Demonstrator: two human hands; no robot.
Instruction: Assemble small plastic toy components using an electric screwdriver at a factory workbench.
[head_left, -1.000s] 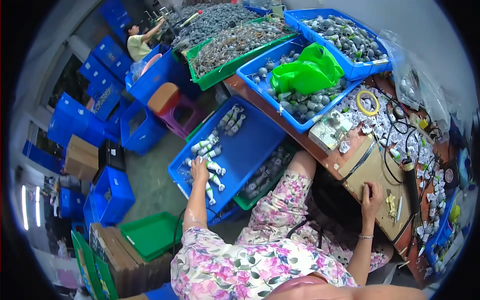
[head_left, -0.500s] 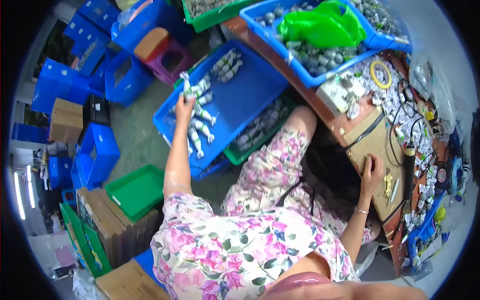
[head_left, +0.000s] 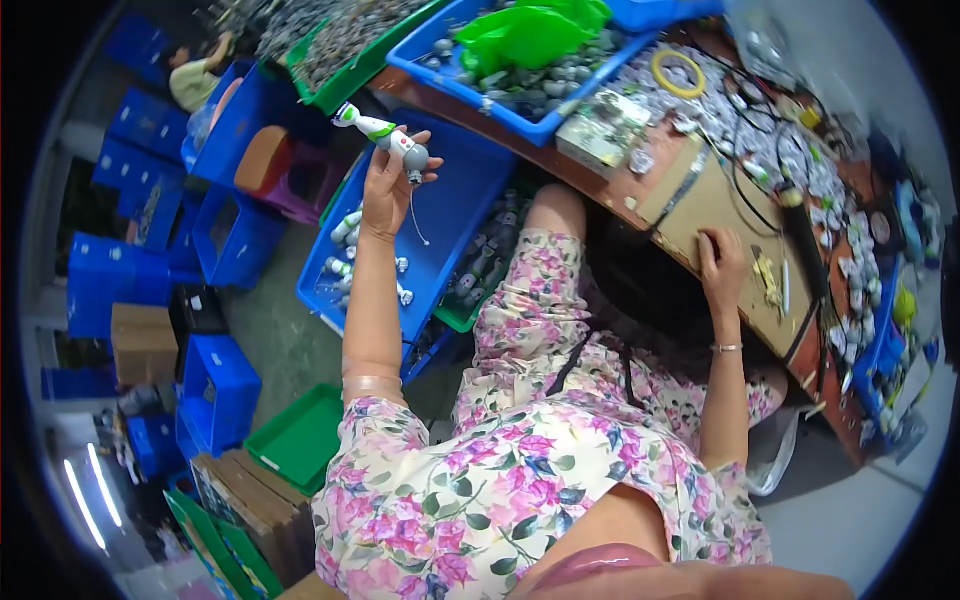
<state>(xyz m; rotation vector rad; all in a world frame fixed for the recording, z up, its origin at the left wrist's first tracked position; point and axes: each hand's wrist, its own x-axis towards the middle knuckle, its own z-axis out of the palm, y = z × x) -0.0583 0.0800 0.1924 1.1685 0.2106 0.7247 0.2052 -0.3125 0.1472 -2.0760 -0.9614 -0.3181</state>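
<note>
White-and-green device point(head_left: 372, 126): raised over blue tray point(head_left: 455, 200)'s far end
Drop risk: loosened fingers could let it fall
Wire risk: dangling thin wire point(head_left: 413, 212) might snag on tray
Left hand point(head_left: 384, 185): arm extended over tray, fingers partly closed around device
Right hand point(head_left: 724, 265): right of tray, on cardboard sheet point(head_left: 735, 205), loosely curled; contents can't tell

Red-brown worktop point(head_left: 622, 190), topped with a tan board point(head_left: 748, 205), small white bits point(head_left: 720, 98), a blue bin point(head_left: 541, 130), a pale box point(head_left: 603, 132)
</note>
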